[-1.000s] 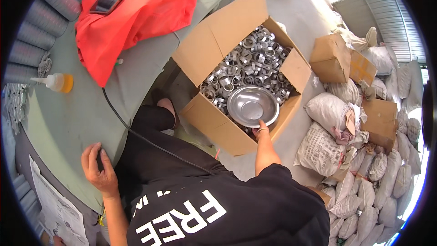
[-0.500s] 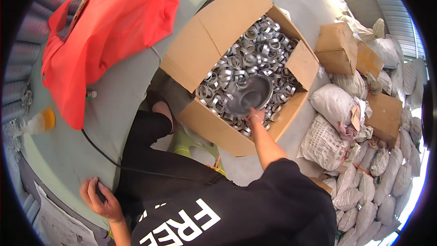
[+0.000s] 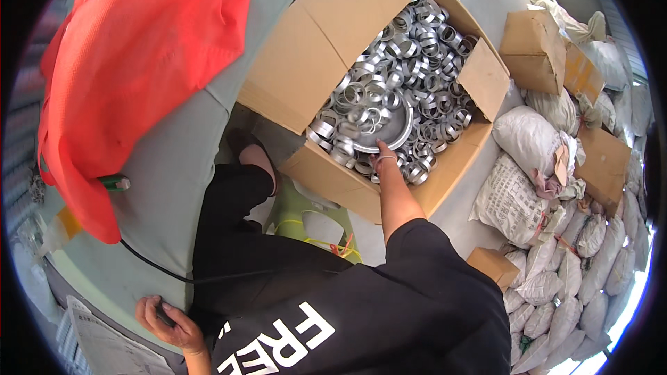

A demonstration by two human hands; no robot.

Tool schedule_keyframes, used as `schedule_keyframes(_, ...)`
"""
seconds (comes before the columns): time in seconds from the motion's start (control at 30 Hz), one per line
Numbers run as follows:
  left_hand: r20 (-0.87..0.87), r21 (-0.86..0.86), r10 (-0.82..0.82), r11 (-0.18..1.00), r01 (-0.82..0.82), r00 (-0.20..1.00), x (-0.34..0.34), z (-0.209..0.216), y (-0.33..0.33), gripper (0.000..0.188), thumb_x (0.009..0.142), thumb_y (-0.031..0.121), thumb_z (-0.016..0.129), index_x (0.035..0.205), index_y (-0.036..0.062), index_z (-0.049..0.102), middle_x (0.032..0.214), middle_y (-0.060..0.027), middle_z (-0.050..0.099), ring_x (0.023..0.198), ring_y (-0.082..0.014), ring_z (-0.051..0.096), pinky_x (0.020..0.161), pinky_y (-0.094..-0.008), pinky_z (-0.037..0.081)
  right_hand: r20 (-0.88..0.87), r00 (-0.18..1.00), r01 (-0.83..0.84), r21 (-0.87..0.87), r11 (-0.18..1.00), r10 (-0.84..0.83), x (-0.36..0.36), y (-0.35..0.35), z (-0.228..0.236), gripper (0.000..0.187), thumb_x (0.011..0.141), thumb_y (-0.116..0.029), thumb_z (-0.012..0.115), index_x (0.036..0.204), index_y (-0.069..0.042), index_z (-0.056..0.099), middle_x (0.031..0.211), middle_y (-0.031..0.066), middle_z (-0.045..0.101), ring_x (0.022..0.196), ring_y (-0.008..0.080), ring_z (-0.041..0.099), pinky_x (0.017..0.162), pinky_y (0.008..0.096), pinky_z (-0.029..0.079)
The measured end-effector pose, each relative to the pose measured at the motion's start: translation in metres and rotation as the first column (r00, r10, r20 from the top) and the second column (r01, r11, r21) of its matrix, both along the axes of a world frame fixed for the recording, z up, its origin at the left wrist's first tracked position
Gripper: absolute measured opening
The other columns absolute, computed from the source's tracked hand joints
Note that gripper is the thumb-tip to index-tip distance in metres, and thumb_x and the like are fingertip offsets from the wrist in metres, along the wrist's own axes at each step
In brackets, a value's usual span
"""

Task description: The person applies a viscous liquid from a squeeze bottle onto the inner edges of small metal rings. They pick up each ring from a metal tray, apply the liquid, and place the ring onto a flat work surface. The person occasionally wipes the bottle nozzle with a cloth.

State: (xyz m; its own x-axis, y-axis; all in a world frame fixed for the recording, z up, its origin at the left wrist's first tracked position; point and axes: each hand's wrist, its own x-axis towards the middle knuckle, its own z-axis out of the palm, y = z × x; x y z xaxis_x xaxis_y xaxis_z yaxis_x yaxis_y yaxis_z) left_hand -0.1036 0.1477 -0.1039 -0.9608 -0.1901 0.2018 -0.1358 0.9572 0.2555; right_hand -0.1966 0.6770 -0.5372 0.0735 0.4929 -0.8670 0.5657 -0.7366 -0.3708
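Observation:
At the open cardboard box (image 3: pixel 333 179), my right hand (image 3: pixel 383 157) grips the near rim of a grey round bowl (image 3: pixel 397 127). The bowl lies tilted among many loose silvery metal rings (image 3: pixel 434 62), and several of them sit inside it, some smeared by motion. My left hand (image 3: pixel 170 324) rests at the edge of the green-grey table (image 3: pixel 163 146), its fingers curled. Between thumb and fingers there shows something small and dark, too unclear to name.
A red cloth (image 3: pixel 153 48) covers part of the table, and a black cord (image 3: pixel 156 262) runs from beneath it to my lap. A green stool (image 3: pixel 316 226) stands below the box. White sacks (image 3: pixel 511 198) and cardboard cartons (image 3: pixel 533 52) are piled on the right.
The bowl, seen hollow and without rings before, now has several rings in it and has tipped the other way. My left hand stays at the table edge. The whole view has shifted slightly.

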Motion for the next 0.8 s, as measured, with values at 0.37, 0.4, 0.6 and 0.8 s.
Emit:
schedule_keyframes(0.37, -0.030, 0.025, 0.039, 0.999, -0.038, 0.999, 0.001, 0.008, 0.005, 0.023, 0.087, -0.002, 0.048, 0.109, -0.0063, 0.054, 0.110, -0.0211, 0.051, 0.102, -0.0344, 0.051, 0.092, -0.0429, 0.042, -0.128, 0.988, -0.093, -0.041, 0.995, 0.087, 0.023, 0.001, 0.017, 0.032, 0.080, -0.019, 0.071, 0.106, -0.006, 0.058, 0.093, 0.0113, 0.068, 0.061, 0.0251, 0.060, 0.046, 0.0319, 0.045)
schedule_keyframes(0.4, -0.025, 0.060, 0.016, 0.998, -0.015, 1.000, -0.008, 0.006, 0.001, 0.023, 0.087, -0.002, 0.048, 0.109, -0.0063, 0.054, 0.110, -0.0210, 0.051, 0.102, -0.0343, 0.051, 0.092, -0.0430, 0.042, -0.135, 0.982, -0.151, -0.147, 0.978, 0.132, 0.056, 0.044, 0.005, 0.032, 0.082, -0.021, 0.069, 0.107, -0.005, 0.058, 0.095, 0.0098, 0.067, 0.062, 0.0234, 0.059, 0.045, 0.0307, 0.043)
schedule_keyframes(0.6, -0.057, 0.026, -0.027, 0.999, 0.028, 0.998, -0.006, 0.003, 0.003, 0.024, 0.087, -0.002, 0.047, 0.109, -0.0072, 0.053, 0.109, -0.0204, 0.051, 0.100, -0.0344, 0.051, 0.089, -0.0428, 0.043, -0.144, 0.989, -0.039, -0.013, 0.999, 0.037, 0.022, 0.020, 0.036, 0.022, 0.083, -0.023, 0.069, 0.093, -0.008, 0.056, 0.067, 0.0068, 0.054, 0.048, 0.0199, 0.046, 0.039, 0.0303, 0.034)
schedule_keyframes(0.8, -0.123, -0.010, -0.048, 0.999, 0.047, 0.991, 0.000, 0.009, 0.005, 0.020, 0.088, -0.002, 0.050, 0.107, -0.0057, 0.056, 0.106, -0.0190, 0.054, 0.100, -0.0339, 0.053, 0.090, -0.0407, 0.043, -0.267, 0.964, 0.000, -0.066, 0.998, -0.017, 0.027, 0.016, 0.066, 0.020, 0.081, -0.017, 0.071, 0.089, -0.011, 0.053, 0.067, 0.0040, 0.051, 0.050, 0.0185, 0.045, 0.037, 0.0276, 0.030)
